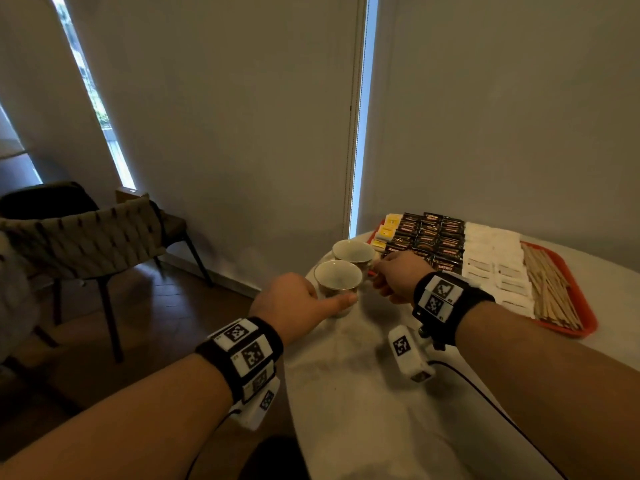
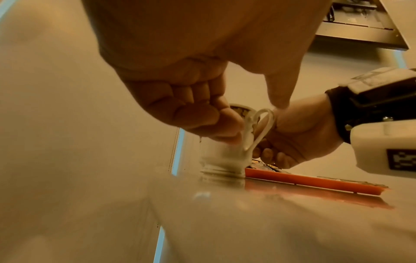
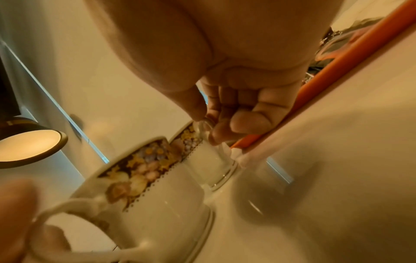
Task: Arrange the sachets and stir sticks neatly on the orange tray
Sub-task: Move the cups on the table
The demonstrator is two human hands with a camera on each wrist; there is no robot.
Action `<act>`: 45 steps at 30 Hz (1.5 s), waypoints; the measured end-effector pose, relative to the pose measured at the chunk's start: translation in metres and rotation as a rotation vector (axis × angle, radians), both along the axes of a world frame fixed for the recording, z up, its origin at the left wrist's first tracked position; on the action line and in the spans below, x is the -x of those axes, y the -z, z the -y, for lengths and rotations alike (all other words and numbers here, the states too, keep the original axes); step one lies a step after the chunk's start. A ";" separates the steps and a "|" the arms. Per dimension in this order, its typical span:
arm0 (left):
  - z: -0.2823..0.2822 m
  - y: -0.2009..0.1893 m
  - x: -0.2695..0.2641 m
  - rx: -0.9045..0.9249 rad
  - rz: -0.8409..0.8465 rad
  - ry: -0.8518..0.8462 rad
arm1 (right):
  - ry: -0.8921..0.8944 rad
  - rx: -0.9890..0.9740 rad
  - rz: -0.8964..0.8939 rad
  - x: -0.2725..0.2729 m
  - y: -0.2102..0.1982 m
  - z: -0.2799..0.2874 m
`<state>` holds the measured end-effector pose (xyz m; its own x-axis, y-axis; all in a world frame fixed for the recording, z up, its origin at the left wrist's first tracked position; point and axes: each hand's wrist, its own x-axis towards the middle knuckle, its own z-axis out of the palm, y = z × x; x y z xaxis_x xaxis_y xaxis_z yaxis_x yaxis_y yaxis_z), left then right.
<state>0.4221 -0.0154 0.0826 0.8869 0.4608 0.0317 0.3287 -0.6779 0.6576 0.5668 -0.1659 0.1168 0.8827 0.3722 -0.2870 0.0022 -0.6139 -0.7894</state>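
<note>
At about 9 o'clock of the table (image 1: 363,393), the left hand (image 1: 291,299) curls round the near cup (image 1: 337,282), thumb along its side and fingers closed on the wall by the handle. Just past it, at 11 o'clock, the right hand (image 1: 394,275) pinches the handle of the far cup (image 1: 353,252). Both cups stand on the table, touching or nearly so, hard against the tray (image 1: 585,306) edge. China like this is stiff, smooth and chippable — best taken by handle or body and kept from knocking. On the tray, from 12 to 2 o'clock, the sachets (image 1: 429,242) lie in rows and the sticks (image 1: 550,289) are bunched at the right. Sachets are light, limp and slippery — pinch an edge; sticks are light and stiff, so gather them at mid-length.
</note>
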 end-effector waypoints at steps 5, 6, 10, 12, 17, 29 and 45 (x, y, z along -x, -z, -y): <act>0.002 -0.001 -0.005 -0.005 0.058 -0.002 | -0.003 -0.036 -0.039 0.002 0.002 -0.004; -0.001 -0.002 -0.004 0.009 0.059 0.000 | -0.002 -0.047 -0.048 0.002 0.002 -0.004; -0.013 -0.011 -0.004 0.026 0.034 -0.017 | 0.030 -0.102 -0.143 0.008 0.004 0.000; -0.018 -0.018 -0.004 0.138 -0.016 -0.023 | 0.049 -0.139 -0.198 0.011 0.004 0.004; -0.022 -0.038 -0.001 0.641 -0.144 -0.085 | 0.093 -0.244 -0.217 0.018 0.004 0.023; 0.093 -0.076 -0.054 0.558 -0.238 0.114 | 0.371 -0.309 -0.085 0.029 -0.006 0.180; 0.365 -0.051 -0.151 0.876 -0.251 0.274 | 0.773 -0.224 0.080 -0.017 0.014 0.419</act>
<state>0.5736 -0.3808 0.1336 0.9015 0.0051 -0.4327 0.4324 -0.0515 0.9002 0.5835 -0.5853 0.1023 0.9287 -0.3105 -0.2028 -0.2964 -0.2927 -0.9091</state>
